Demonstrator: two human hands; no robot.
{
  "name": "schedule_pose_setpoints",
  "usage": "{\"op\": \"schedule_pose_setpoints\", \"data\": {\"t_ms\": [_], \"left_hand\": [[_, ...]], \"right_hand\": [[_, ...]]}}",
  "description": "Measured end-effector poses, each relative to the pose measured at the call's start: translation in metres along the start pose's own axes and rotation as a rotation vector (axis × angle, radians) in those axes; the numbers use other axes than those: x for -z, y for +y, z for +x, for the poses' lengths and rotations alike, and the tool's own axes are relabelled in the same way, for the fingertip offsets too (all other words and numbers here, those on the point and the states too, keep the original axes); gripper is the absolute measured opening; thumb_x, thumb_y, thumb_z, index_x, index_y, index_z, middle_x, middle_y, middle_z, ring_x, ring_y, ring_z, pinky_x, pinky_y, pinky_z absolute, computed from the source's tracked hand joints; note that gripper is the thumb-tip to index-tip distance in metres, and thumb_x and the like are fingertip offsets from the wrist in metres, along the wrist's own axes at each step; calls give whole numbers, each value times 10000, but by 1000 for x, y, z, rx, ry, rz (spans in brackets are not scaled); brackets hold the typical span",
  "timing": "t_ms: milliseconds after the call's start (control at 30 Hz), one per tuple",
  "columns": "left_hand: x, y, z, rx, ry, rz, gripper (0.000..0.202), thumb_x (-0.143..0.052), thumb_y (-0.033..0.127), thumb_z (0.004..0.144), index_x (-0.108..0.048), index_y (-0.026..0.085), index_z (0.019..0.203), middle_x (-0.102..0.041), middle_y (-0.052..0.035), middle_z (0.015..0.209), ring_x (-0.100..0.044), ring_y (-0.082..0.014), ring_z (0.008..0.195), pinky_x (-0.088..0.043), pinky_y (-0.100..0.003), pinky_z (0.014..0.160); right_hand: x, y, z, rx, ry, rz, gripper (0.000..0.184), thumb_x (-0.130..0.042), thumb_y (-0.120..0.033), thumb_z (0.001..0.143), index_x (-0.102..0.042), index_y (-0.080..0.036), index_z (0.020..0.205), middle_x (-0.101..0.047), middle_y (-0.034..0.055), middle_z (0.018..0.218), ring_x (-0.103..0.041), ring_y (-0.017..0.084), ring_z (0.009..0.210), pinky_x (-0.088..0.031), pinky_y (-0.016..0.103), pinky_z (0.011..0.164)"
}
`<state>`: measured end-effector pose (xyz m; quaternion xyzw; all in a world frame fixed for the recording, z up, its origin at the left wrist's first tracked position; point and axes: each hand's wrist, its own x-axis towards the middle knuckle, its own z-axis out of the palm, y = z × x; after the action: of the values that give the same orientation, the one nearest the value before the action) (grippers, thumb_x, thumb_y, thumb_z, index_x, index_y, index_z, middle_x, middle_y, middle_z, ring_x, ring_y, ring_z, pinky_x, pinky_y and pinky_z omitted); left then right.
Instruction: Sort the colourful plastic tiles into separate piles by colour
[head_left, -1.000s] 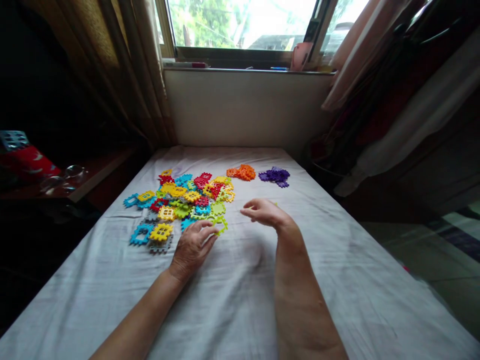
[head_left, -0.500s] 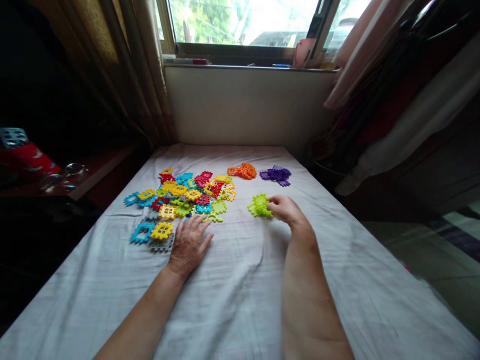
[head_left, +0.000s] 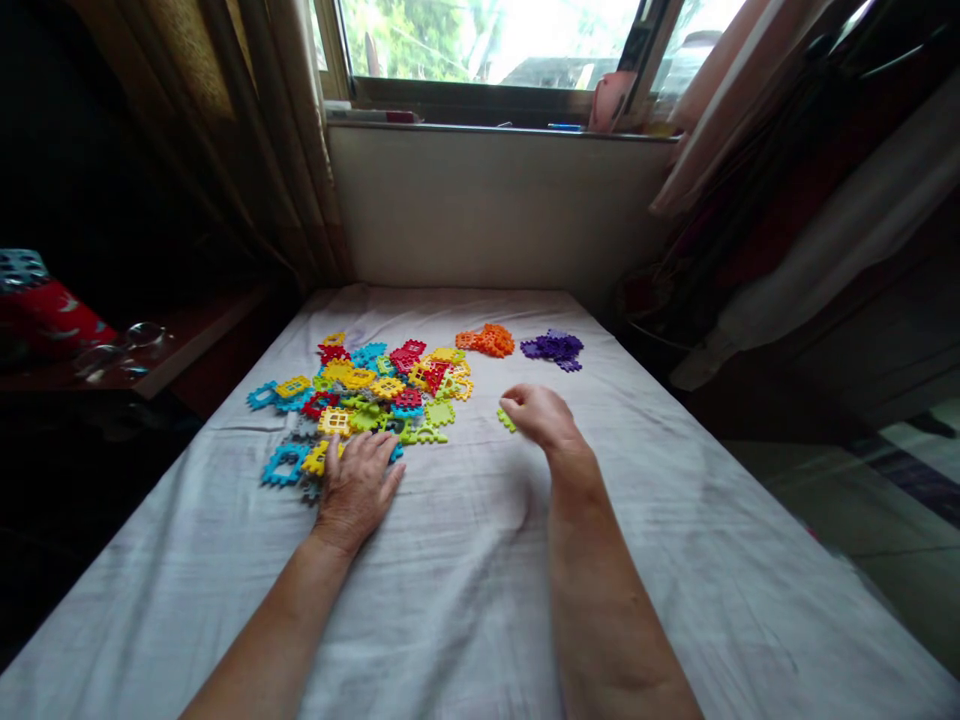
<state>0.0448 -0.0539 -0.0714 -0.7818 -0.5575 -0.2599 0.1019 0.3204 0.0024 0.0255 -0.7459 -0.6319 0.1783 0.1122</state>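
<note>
A mixed heap of toothed plastic building tiles in red, yellow, blue, green and grey lies on the left of the sheet. My left hand rests palm down at its near edge, fingers spread over a yellow tile and a blue tile. My right hand is above the small lime-green pile, covering most of it. Its fingers are curled together, and anything between them is hidden.
Behind the hands lie a pile of orange tiles and a pile of purple tiles. A pale, wrinkled sheet covers the surface. On a side ledge at left are glasses beside a red object.
My right hand has shifted left across the lime-green pile, now hiding most of it. My left hand has slid slightly left and back toward me along the heap's edge.
</note>
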Motion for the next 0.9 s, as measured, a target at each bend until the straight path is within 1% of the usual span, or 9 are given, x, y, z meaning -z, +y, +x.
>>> {"op": "schedule_pose_setpoints", "data": {"t_ms": [67,133,200,267,367,533,667,833,900], "left_hand": [[5,-1,-1,-6,6,6,318,-537,351,908,-654,271,1192,-701,-102,1208,-585,-318,1168,-237,-644,1148],[9,-2,-4,-11,13,20,295,-530,341,912,-661,264,1166,-705,-103,1174,-587,-311,1151,-242,-630,1150],[14,-4,-8,-16,21,43,276,-525,335,914,-666,255,1137,-707,-101,1128,-599,-302,1101,-269,-608,1140],[17,-5,-11,-18,24,71,255,-519,330,915,-672,249,1102,-704,-95,1073,-609,-288,1028,-303,-584,1123],[18,-7,-14,-12,30,85,216,-521,318,913,-676,248,1046,-697,-82,1025,-608,-276,976,-334,-566,1100],[16,-10,-14,19,46,14,157,-544,319,906,-675,259,968,-695,-74,1087,-602,-285,1043,-330,-579,1094],[15,-11,-14,41,50,-17,144,-558,319,902,-675,262,965,-691,-78,1138,-599,-288,1087,-341,-573,1088],[16,-10,-14,37,59,-22,132,-565,319,905,-669,266,966,-686,-75,1176,-599,-282,1115,-354,-554,1083],[16,-10,-14,35,57,-26,132,-566,322,904,-670,262,960,-685,-78,1184,-600,-286,1119,-359,-557,1077]], "right_hand": [[-11,-25,-7,108,-111,-24,280,-535,-330,901,-768,-295,1052,-770,34,1061,-692,194,992,-480,256,811],[-24,-47,-15,202,-183,-91,264,-560,-329,888,-763,-298,1053,-762,38,1092,-683,202,1031,-480,265,829],[-35,-63,-22,263,-212,-175,293,-590,-338,875,-735,-285,1124,-734,60,1175,-660,221,1102,-483,282,862],[-44,-71,-26,294,-213,-233,362,-600,-336,876,-682,-271,1223,-701,86,1236,-646,237,1137,-489,303,880],[-53,-74,-26,333,-205,-269,390,-584,-318,890,-639,-281,1275,-684,96,1240,-656,245,1112,-496,319,861],[-57,-69,-22,385,-201,-288,363,-560,-298,905,-650,-332,1255,-688,77,1207,-663,242,1084,-483,310,845],[-57,-69,-24,384,-211,-317,312,-550,-295,907,-683,-311,1189,-695,76,1179,-662,235,1070,-483,293,829],[-59,-70,-23,418,-174,-301,394,-568,-323,896,-620,-348,1286,-661,75,1180,-657,232,1049,-495,304,820],[-60,-70,-22,415,-178,-305,367,-569,-320,895,-650,-345,1252,-647,82,1185,-648,239,1067,-497,307,821]]}}
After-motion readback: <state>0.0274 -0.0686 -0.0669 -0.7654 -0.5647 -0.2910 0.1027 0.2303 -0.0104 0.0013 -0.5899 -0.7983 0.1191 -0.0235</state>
